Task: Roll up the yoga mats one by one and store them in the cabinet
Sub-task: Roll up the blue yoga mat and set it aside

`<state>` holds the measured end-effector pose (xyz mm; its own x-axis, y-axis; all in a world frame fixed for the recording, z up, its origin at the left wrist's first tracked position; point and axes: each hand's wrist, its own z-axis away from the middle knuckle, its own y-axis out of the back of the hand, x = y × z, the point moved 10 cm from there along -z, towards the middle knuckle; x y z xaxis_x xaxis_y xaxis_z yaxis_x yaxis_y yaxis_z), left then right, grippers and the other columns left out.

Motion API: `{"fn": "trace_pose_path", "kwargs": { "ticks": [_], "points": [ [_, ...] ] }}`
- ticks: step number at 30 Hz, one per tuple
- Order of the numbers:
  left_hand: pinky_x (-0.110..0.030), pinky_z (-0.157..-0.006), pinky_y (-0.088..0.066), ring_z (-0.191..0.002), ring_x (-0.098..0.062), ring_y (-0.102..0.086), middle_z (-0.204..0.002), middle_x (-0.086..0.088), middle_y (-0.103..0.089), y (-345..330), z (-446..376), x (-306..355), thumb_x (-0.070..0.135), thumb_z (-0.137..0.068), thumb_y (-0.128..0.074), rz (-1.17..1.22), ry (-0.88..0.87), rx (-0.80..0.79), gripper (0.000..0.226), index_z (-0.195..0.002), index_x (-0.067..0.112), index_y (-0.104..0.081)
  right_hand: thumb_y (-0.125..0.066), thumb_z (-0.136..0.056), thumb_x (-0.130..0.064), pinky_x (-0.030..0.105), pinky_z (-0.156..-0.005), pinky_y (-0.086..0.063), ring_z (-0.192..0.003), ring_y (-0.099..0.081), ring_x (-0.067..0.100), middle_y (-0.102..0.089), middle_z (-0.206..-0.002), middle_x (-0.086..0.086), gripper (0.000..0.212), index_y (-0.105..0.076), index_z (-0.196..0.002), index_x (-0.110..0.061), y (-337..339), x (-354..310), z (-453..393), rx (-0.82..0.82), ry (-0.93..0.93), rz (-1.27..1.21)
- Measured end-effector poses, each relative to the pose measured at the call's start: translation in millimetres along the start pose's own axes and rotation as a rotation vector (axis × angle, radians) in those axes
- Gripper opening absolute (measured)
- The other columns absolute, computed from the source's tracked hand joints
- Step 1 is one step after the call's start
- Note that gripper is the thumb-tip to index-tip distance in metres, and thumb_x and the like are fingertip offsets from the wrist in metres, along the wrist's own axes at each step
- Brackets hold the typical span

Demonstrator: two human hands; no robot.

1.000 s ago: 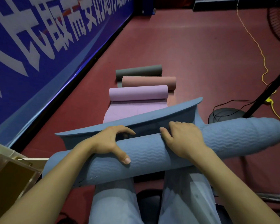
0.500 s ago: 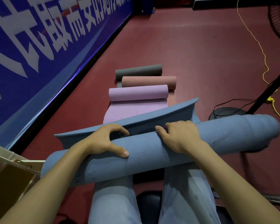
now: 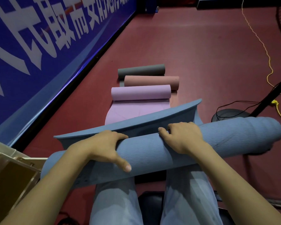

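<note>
head view: i am looking down at a blue yoga mat [image 3: 152, 153], mostly rolled, lying across my knees near the bottom of the scene, its loose end [image 3: 128, 125] standing up as a flap just beyond the roll. my left hand [image 3: 104, 148] is gripping the roll left of centre, fingers curling over the far side and thumb pressing on the near face. my right hand [image 3: 182, 137] is gripping the top of the roll right of centre, fingertips hooking over the seam where the flap is leaving the roll. the roll's right end is sticking out past my right knee, above the red floor [image 3: 185, 54].

farther away three more mats are lying in a row: a lilac mat [image 3: 140, 93] partly unrolled toward me, a pink mat [image 3: 151, 81] behind it, a grey mat [image 3: 141, 70] farthest. a blue banner [image 3: 39, 46] is running along the left. a yellow cable [image 3: 266, 51] is trailing at the right.
</note>
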<state>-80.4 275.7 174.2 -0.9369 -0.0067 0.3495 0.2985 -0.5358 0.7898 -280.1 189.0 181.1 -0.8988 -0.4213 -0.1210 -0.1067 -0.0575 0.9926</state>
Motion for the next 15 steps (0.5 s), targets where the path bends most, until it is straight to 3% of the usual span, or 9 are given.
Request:
{"fn": "trace_pose_path", "kwargs": {
  "ticks": [4, 8, 10, 15],
  "points": [
    [-0.038, -0.089, -0.053, -0.1, -0.014, -0.059, -0.111, 0.015, -0.058, -18.2, -4.6, 5.5, 0.085, -0.027, -0.082, -0.248, 0.117, 0.021, 0.111, -0.116, 0.03, -0.045, -0.022, -0.101, -0.06, 0.037, -0.075, -0.037, -0.065, -0.056, 0.018, -0.062, -0.066, 0.0, 0.067, -0.062, -0.073, -0.014, 0.0, -0.1, -1.3, -0.021, -0.009, -0.002],
    [-0.039, -0.099, -0.049, -0.118, -0.018, -0.057, -0.132, 0.011, -0.057, -21.9, -3.0, 4.4, 0.088, -0.03, -0.079, -0.246, 0.07, 0.139, 0.135, -0.142, 0.023, -0.038, -0.021, -0.101, -0.06, 0.035, -0.07, -0.035, -0.066, -0.057, 0.017, -0.062, -0.067, 0.0, 0.066, -0.062, -0.074, -0.015, -0.1, 0.5, -0.7, -0.04, -0.006, 0.001],
    [-0.036, -0.096, -0.05, -0.114, -0.016, -0.058, -0.128, 0.014, -0.058, -20.3, -0.5, 6.4, 0.09, -0.032, -0.075, -0.246, 0.048, 0.17, 0.13, -0.14, 0.026, -0.041, -0.022, -0.101, -0.059, 0.034, -0.066, -0.035, -0.066, -0.057, 0.017, -0.061, -0.068, 0.0, 0.065, -0.061, -0.075, -0.015, -0.3, 0.6, 0.7, -0.05, 0.001, 0.006],
    [-0.034, -0.079, -0.052, -0.085, -0.01, -0.059, -0.096, 0.018, -0.06, -15.0, 0.5, 10.3, 0.089, -0.029, -0.073, -0.246, 0.042, 0.2, 0.099, -0.106, 0.032, -0.05, -0.022, -0.101, -0.06, 0.032, -0.061, -0.04, -0.065, -0.058, 0.016, -0.062, -0.068, -0.001, 0.065, -0.063, -0.078, -0.016, 4.2, 0.8, 5.2, -0.028, 0.018, 0.005]
  ]
}}
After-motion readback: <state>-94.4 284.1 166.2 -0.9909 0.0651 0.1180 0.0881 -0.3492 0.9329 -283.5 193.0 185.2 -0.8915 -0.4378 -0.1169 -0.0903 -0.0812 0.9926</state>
